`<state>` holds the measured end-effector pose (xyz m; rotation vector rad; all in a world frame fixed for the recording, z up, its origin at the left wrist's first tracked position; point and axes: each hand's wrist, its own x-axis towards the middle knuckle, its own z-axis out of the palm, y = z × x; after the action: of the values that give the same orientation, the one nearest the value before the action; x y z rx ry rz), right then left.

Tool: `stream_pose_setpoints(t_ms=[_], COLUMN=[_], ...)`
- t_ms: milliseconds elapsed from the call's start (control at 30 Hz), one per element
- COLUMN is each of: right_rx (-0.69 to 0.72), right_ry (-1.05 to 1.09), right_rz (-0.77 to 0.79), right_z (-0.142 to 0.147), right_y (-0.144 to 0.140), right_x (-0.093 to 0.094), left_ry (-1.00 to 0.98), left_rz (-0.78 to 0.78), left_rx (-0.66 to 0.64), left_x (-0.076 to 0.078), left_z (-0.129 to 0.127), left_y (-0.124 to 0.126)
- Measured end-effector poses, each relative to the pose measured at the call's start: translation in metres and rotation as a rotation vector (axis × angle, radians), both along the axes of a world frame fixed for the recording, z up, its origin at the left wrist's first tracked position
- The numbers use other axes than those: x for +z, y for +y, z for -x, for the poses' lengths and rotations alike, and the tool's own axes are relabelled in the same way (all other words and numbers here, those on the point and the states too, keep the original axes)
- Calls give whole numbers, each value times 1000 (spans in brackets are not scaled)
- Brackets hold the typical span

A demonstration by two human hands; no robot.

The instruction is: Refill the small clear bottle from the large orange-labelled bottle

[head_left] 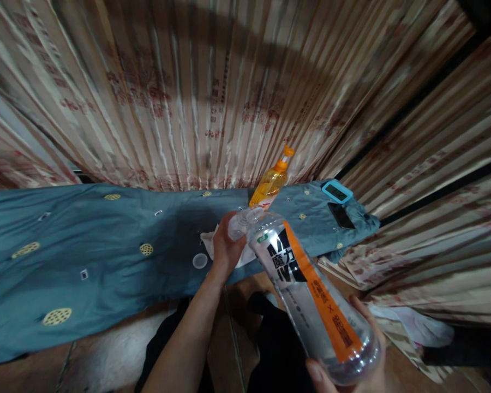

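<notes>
Head view. I am seeing the right hand cupping the base of a clear bottle, fingers wrapping round it, the bottle lying tilted with its neck pointing away. The left hand is closing its fingers on the bottle's neck, with a white cloth bunched under them. A small white cap is lying on the teal-covered table, just left of the bottle's neck. Beyond the neck an orange bottle is standing; a phone and a blue timer are sitting further right.
</notes>
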<state>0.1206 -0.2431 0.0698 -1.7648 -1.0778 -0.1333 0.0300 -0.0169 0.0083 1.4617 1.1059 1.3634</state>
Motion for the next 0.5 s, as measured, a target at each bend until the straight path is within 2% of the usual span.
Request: stream_pose_setpoints(t_ms=[100, 300, 500], right_rx=[19, 212, 188], right_ry=[-50, -359, -383], right_rz=[15, 47, 47], right_z=[-8, -36, -42], right_y=[-2, -7, -6], right_x=[-3, -9, -7], left_ry=[-14, -17, 15], left_rz=[2, 10, -18], left_rx=[-1, 4, 25], left_x=[-3, -6, -9], left_z=[-1, -2, -1], left_y=[1, 2, 4])
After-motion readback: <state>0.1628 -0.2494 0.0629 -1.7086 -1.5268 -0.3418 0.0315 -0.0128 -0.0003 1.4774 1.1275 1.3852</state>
